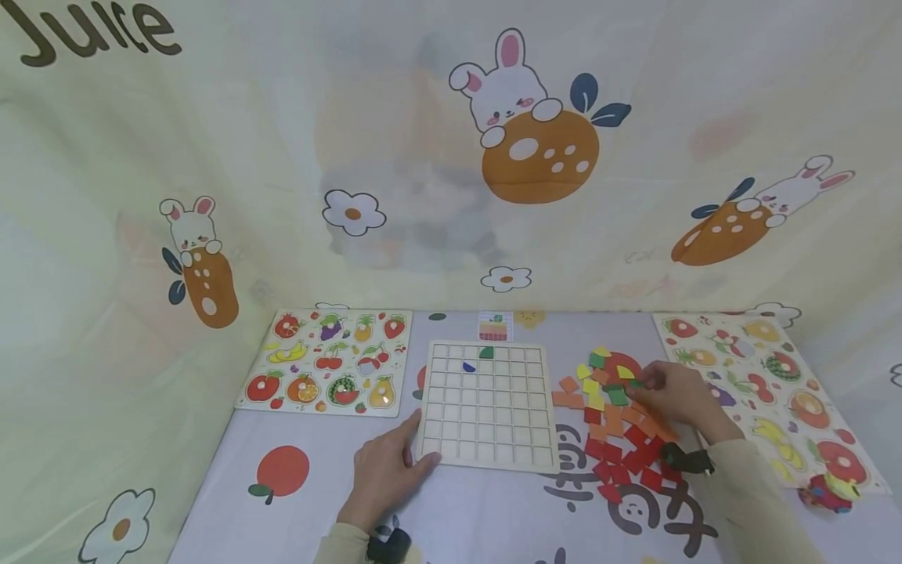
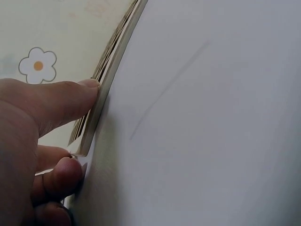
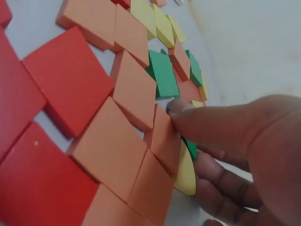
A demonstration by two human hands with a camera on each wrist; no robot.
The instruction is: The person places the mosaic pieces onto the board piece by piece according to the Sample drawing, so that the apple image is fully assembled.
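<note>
A pale wooden grid board [image 1: 486,407] lies in the middle of the table, with a green piece [image 1: 487,353] and a blue half-round piece [image 1: 469,366] near its top. My left hand [image 1: 386,474] grips the board's near left corner, thumb on the front edge and fingers along the side. At right, my right hand [image 1: 682,395] reaches into the far side of a loose heap of red, orange, yellow and green tiles [image 1: 615,423]. Its thumb and fingers pinch a small green tile [image 3: 190,147], partly hidden, beside a yellow curved piece [image 3: 186,172].
Fruit picture boards stand on both sides, a left one [image 1: 324,360] and a right one [image 1: 747,384]. Behind the grid board lies a small picture card [image 1: 496,327]. A colourful toy [image 1: 831,492] sits at the right board's near end. Printed cloth [image 1: 423,258] hangs behind the table.
</note>
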